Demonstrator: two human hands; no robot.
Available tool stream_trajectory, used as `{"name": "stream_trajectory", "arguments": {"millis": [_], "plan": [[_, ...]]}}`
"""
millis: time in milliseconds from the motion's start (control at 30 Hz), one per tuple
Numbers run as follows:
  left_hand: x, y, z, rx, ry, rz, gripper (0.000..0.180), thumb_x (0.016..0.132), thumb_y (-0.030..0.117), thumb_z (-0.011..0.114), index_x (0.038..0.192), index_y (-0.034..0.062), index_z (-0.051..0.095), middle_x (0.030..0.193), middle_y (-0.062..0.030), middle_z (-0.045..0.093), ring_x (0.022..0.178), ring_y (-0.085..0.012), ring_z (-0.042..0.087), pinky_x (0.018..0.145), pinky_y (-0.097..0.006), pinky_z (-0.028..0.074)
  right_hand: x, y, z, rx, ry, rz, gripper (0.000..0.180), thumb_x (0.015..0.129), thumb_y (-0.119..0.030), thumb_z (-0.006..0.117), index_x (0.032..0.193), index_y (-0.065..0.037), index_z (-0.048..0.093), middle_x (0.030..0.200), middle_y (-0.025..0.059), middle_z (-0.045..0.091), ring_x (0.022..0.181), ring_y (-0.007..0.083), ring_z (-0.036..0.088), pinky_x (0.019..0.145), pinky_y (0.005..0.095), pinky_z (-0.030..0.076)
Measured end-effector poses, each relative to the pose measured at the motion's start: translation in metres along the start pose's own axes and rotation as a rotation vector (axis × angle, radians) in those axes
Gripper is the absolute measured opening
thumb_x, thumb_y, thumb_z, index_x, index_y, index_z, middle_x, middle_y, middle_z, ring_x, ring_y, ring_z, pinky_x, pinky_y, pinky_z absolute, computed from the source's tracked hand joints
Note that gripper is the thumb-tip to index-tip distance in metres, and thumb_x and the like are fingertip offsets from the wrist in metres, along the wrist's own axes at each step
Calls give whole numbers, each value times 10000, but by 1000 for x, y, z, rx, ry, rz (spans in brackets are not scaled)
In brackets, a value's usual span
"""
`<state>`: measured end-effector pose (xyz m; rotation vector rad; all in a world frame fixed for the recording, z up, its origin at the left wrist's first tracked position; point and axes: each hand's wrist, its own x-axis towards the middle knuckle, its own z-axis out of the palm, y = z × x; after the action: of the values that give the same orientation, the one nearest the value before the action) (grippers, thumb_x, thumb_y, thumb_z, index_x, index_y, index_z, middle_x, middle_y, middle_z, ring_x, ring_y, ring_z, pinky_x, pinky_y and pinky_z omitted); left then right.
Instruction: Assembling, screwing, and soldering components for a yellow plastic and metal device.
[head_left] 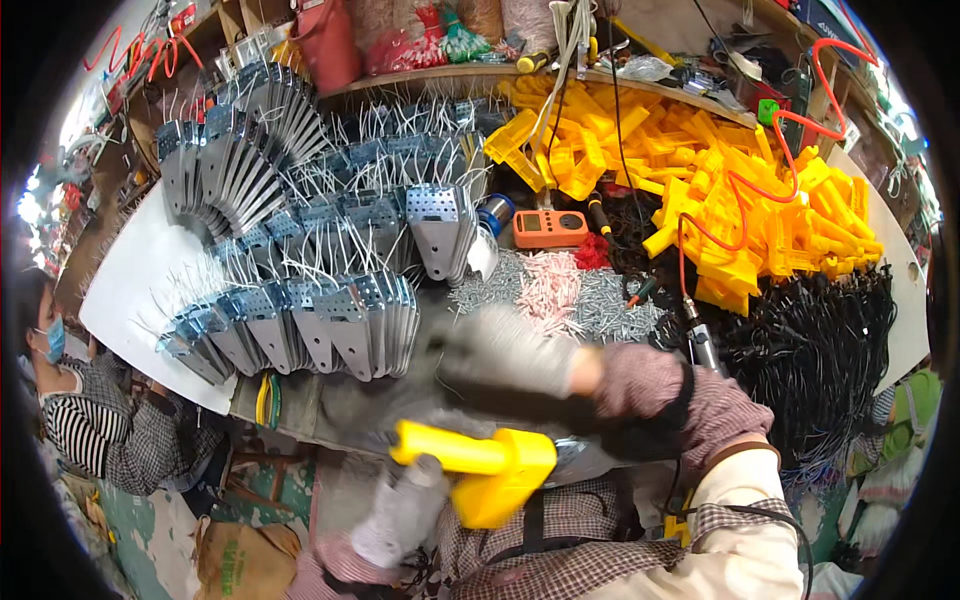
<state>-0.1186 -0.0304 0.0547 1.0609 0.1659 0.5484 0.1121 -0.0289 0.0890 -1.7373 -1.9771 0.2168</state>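
My left hand, in a grey glove, is closed round a yellow plastic housing with a tube-like handle, held at the table's near edge in front of my body. Stretched out over the table is my right hand, also gloved, smeared by motion, its fingers not readable. Just beyond it lie pale pink plugs or screws and a spread of grey screws. To its left stand rows of perforated metal plates with white wires.
Yellow housings heap up at the back right, above a bundle of black cables. An orange meter and a screwdriver lie mid-table. A power screwdriver hangs on a red coiled hose. At far left sits a masked person.
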Motion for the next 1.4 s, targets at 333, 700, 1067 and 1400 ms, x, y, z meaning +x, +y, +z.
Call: {"name": "stream_trajectory", "arguments": {"millis": [333, 700, 1067, 1400], "plan": [[196, -89, 56, 1457, -599, -88, 615, 960, 597, 568, 1132, 14, 664, 935, -243, 709, 912, -444, 690, 810, -502, 548, -8, 169, -150, 205, 399, 476, 411, 949, -189, 643, 1253, -5, 437, 907, 163, 716, 645, 293, 690, 515, 404, 538], [251, -52, -10, 2003, 203, -33, 449, 953, 381, 641, 1205, 21, 549, 983, -172, 676, 823, -361, 727, 728, -484, 586, 26, 206, -118, -728, -233, 263, 209, 887, -129, 621, 1043, -85, 753, 1032, 180, 746, 1014, 353, 722, 865, 450, 562], [246, -52, -28, 1630, 61, 89, 373, 985, 247, 561, 1306, 64, 609, 1397, -135, 558, 1096, -389, 652, 952, -469, 528, 52, 181, -70, -792, 58, -5, 283, 850, -133, 639, 1119, -154, 726, 1173, 98, 668, 1166, 322, 621, 930, 462, 519], [193, -13, -9, 989, 181, 607, 779, 821, 243, 840, 1440, 8, 429, 1375, -220, 505, 1249, -303, 546, 1018, -407, 485, -21, 112, -92, 629, 268, 281, 349, 968, -206, 614, 1242, 9, 608, 963, 68, 661, 914, 156, 615, 836, 297, 500]]}}
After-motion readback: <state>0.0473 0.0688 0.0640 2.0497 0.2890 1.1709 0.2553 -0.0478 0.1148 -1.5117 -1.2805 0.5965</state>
